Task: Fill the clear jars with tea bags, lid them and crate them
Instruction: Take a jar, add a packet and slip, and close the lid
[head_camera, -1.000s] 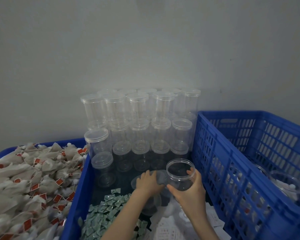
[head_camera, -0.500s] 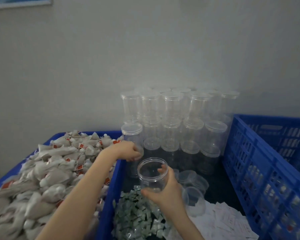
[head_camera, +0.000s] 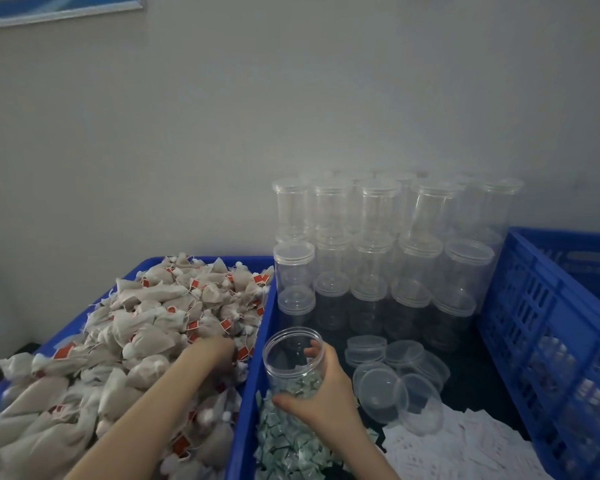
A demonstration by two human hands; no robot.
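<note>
My right hand point(head_camera: 321, 393) grips an open, empty clear jar point(head_camera: 293, 358) upright, just right of the blue bin's wall. My left hand point(head_camera: 215, 349) reaches into the heap of beige tea bags point(head_camera: 146, 313) with red tags in the blue bin point(head_camera: 253, 368); its fingers are buried among the bags and I cannot tell whether they hold any. Loose clear lids point(head_camera: 388, 372) lie on the dark surface to the right of the jar. Stacked lidded empty jars point(head_camera: 378, 258) stand against the wall behind.
A blue slatted crate point(head_camera: 548, 323) stands at the right, with jars faintly visible through its side. Small green packets point(head_camera: 288, 441) lie piled under the held jar. White paper slips point(head_camera: 458, 448) cover the surface at lower right. A grey wall closes the back.
My left hand has moved from the stacked jars into the tea bag bin. My right hand has carried the open jar left, toward the bin's edge. The view has swung left.
</note>
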